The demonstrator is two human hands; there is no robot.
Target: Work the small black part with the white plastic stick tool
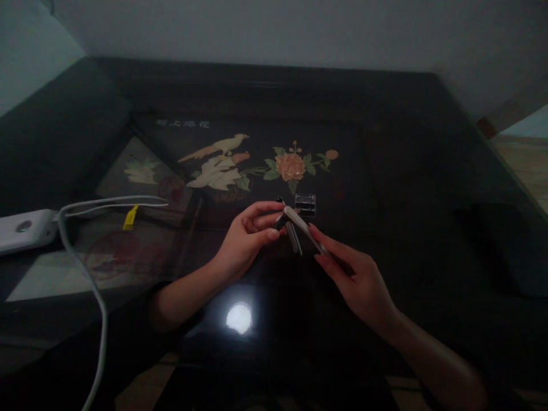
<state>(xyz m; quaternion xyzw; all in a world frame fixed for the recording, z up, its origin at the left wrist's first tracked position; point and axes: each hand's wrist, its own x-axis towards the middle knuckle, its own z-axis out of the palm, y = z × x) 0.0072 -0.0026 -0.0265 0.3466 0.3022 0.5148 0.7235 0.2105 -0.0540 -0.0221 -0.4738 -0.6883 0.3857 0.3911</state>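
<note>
- Far left on the dark glossy tabletop (406, 188): white power strip (23, 231), white cable (92, 268) looping off it toward the near edge, small yellow tag (131, 217) on the cable.
- Left of centre: left hand (246, 237), fingers pinched on the dark end of a small hinged tool (295, 228); looks like a stapler or clipper, too dim to tell.
- Centre: tool held just above the tabletop, its pale arm tilted and opened away from the lower arm.
- Behind it: small clear plastic box (305, 204) on the tabletop, near the inlaid flower (291, 165) and bird (222, 147).
- Right: right hand (359, 279), fingertips gripping the pale arm's lower end.
- Near edge: bright lamp reflection (238, 317).
</note>
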